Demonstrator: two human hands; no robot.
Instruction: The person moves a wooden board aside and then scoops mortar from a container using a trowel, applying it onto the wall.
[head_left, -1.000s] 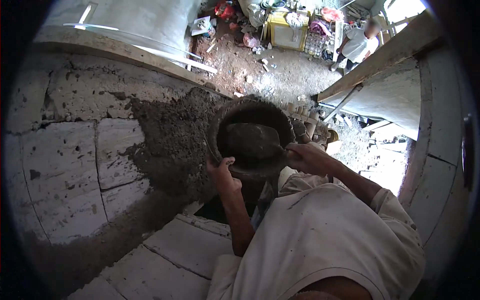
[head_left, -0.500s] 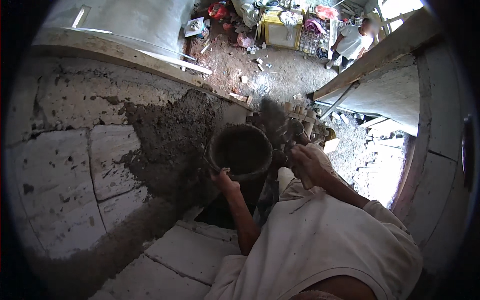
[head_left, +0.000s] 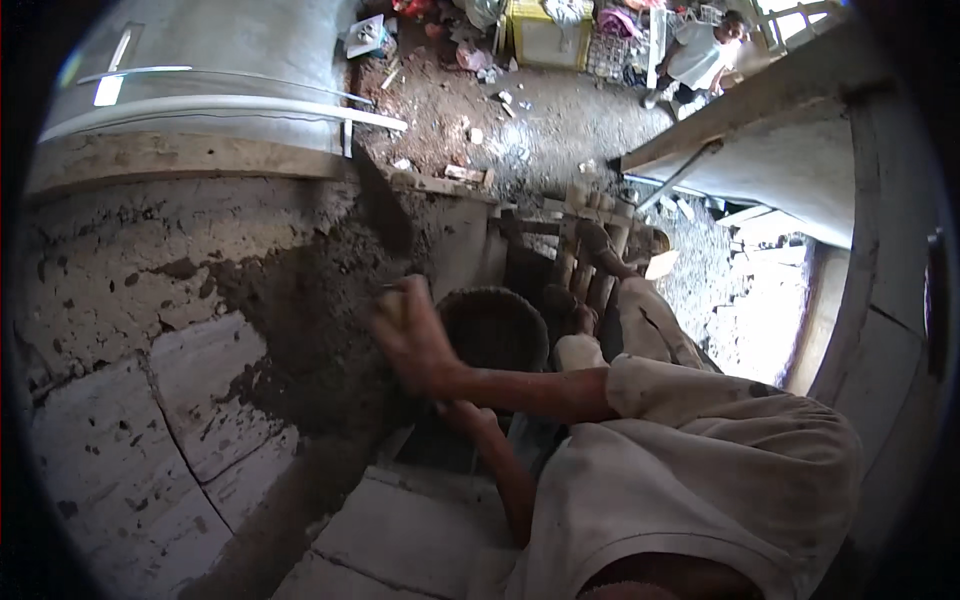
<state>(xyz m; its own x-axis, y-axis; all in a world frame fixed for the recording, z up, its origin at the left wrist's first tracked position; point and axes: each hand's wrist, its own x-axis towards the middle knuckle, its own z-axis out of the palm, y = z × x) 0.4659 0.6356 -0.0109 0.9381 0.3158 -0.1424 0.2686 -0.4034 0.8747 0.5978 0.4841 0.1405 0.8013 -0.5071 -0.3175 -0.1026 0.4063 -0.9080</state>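
Note:
My right hand [head_left: 412, 340] is closed around the handle of a trowel [head_left: 382, 208]. The blade, blurred by motion, points up and away over the block wall [head_left: 100, 430] on my left. Dark wet mortar [head_left: 300, 290] covers part of that wall in a rough patch. Below my right forearm is a round dark bucket [head_left: 492, 293], its inside in shadow. My left hand [head_left: 466, 414] is at the bucket's near rim, its fingers mostly covered by my right wrist.
My feet are on wooden poles [head_left: 590, 270] high above the dirt floor [head_left: 540, 140]. A timber beam [head_left: 740, 110] slopes at the right. Down below, a person in a white shirt [head_left: 698, 57] stands near a yellow-edged crate [head_left: 548, 38]. White pipe [head_left: 240, 104] runs beyond the wall.
My right hand has swung the trowel left from beside the bucket to the mortared wall, crossing over my left hand. The view has shifted slightly.

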